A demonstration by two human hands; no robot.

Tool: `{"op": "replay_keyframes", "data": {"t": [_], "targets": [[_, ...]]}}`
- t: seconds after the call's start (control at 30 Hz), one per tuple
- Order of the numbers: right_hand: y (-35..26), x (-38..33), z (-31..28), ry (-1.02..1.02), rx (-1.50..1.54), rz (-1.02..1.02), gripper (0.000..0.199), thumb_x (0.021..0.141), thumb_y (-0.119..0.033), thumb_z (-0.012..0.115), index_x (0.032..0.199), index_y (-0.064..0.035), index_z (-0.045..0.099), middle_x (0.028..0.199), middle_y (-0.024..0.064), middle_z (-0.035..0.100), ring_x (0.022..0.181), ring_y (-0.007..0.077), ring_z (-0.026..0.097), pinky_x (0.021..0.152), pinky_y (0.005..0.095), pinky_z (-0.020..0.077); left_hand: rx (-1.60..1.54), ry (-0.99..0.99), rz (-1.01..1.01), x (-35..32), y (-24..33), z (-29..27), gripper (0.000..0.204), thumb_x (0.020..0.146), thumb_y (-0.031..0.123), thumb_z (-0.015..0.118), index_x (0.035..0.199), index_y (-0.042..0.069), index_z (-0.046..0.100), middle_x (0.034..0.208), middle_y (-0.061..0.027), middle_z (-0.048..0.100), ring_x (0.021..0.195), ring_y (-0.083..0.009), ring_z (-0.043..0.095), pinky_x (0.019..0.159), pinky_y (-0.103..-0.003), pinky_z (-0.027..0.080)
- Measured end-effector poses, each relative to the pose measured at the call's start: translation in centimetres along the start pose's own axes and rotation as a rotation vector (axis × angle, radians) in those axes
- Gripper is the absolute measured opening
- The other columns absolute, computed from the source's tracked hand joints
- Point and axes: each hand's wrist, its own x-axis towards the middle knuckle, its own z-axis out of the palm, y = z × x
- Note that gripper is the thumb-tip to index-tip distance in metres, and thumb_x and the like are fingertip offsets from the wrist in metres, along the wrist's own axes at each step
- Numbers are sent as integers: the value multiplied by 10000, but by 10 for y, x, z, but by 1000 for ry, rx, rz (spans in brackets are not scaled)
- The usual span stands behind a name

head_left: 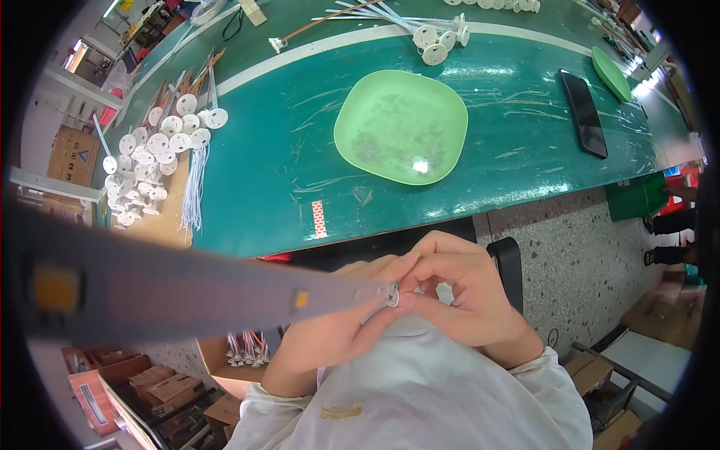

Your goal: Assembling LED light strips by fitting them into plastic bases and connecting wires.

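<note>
A pale LED strip (225, 294) with yellow chips runs from close before the camera at the left, blurred there, to my two hands above my lap. My left hand (337, 326) is closed round the strip near its far end. With thumb and fingers pinched, my right hand (461, 289) meets it there and grips a small white end piece (392, 295) at the strip's tip. How that piece joins the strip is hidden by my fingertips.
On the green table (277, 135) lie a light green tray (401, 127), a black phone (583, 112) and a patterned paper strip (319, 219). White discs on stems (157, 142) crowd its left side, beside white wires (193, 195). More discs (435, 45) lie at the back. A carton (214, 364) stands low left.
</note>
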Motion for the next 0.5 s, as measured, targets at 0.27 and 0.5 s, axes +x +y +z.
{"op": "replay_keyframes", "data": {"t": [0.27,0.5], "targets": [[7,15,-10,2,499,67,71,872,55,629,933,25,606,991,55,518,780,102,545,625,239,445,-75,-62,-100,2,-2,-20,611,824,64,735,1370,-60,491,1093,-186,682,954,-327,685,851,-344,530],[20,32,-111,1030,157,-257,100,1011,-119,532,1020,-34,584,745,-6,527,616,56,448,522,215,353,170,252,-305,1,-10,-96,507,917,133,639,1360,-61,489,951,-167,690,823,-309,686,776,-351,525]]}}
